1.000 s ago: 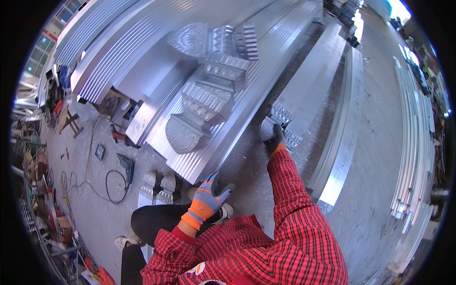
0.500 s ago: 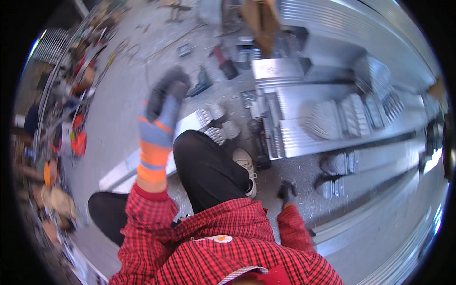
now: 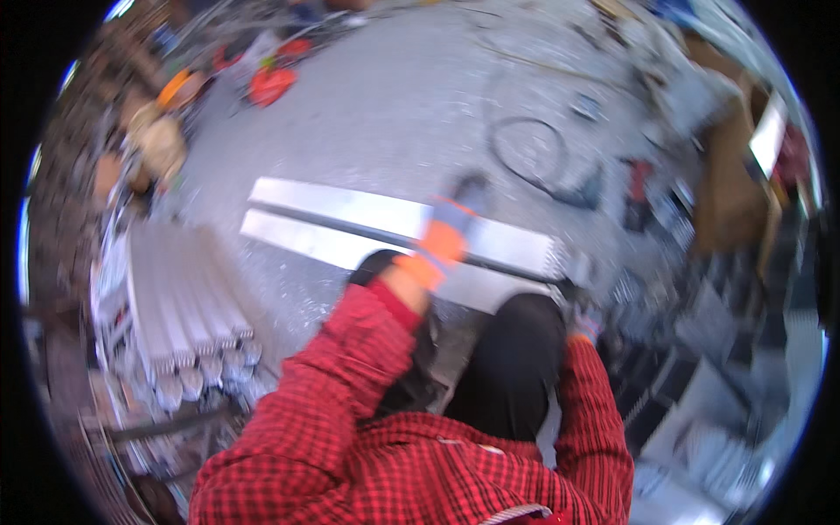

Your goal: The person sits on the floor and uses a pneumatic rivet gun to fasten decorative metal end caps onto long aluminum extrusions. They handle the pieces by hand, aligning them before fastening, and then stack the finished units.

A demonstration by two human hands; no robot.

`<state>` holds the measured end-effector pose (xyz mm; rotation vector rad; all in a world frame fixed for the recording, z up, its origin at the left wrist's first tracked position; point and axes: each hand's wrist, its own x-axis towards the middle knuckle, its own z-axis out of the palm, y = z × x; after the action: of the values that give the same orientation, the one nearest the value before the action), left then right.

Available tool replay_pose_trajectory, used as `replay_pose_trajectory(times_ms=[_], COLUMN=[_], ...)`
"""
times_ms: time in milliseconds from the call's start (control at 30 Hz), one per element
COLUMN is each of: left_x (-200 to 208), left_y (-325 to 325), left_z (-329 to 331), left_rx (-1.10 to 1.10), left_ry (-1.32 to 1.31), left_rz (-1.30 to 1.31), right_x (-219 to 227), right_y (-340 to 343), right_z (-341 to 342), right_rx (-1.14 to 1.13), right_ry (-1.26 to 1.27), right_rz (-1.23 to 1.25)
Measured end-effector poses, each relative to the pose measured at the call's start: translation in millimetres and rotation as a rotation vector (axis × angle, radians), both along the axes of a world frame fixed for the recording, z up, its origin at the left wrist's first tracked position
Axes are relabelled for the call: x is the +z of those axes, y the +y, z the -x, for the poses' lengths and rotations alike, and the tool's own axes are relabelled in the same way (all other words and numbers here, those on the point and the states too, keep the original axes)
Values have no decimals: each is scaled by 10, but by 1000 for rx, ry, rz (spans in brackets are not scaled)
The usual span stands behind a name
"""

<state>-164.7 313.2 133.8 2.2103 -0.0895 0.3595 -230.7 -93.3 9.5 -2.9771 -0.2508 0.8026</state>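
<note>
Two long, pale metal strips lie side by side on the floor before my knees, the far strip [image 3: 350, 203] and the near strip [image 3: 302, 247]. Their right ends are ribbed. My left hand [image 3: 459, 206], in a grey and orange glove with dark fingers, is over the far strip. Motion smears its fingers, and whether it touches the metal is unclear. Beside my right knee, my right hand [image 3: 584, 317] is at the ribbed ends of the strips. Its gloved fingers are blurred and partly hidden, so its grip does not show.
At the left, a stack of long metal profiles [image 3: 179, 289] rests near clutter. A corded tool [image 3: 582, 191] and a red and black tool [image 3: 637, 194] lie at the far right. Brown cardboard [image 3: 731, 188] and many metal pieces [image 3: 700, 394] crowd the right side. Red-orange items [image 3: 273, 85] lie far left.
My view has swung left, bringing the profile stack into sight. My right hand has come from the floor at the right to the strips' ends. My left hand has lowered over the far strip.
</note>
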Motion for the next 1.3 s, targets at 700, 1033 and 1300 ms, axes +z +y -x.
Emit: replay_pose_trajectory(times_ms=[700, 1033, 1300], left_x=[1922, 1302, 1362], left_y=[-1733, -171, 77], left_z=[285, 1905, 2072], left_rx=[-55, 733, 217], left_ry=[-208, -19, -180], left_rz=[941, 1457, 1985], right_x=[1994, 4630, 4849], right_y=[-740, 334, 482], right_z=[-624, -299, 867], right_rx=[288, 658, 617], right_ry=[-506, -864, -1051], right_rz=[-304, -375, -146])
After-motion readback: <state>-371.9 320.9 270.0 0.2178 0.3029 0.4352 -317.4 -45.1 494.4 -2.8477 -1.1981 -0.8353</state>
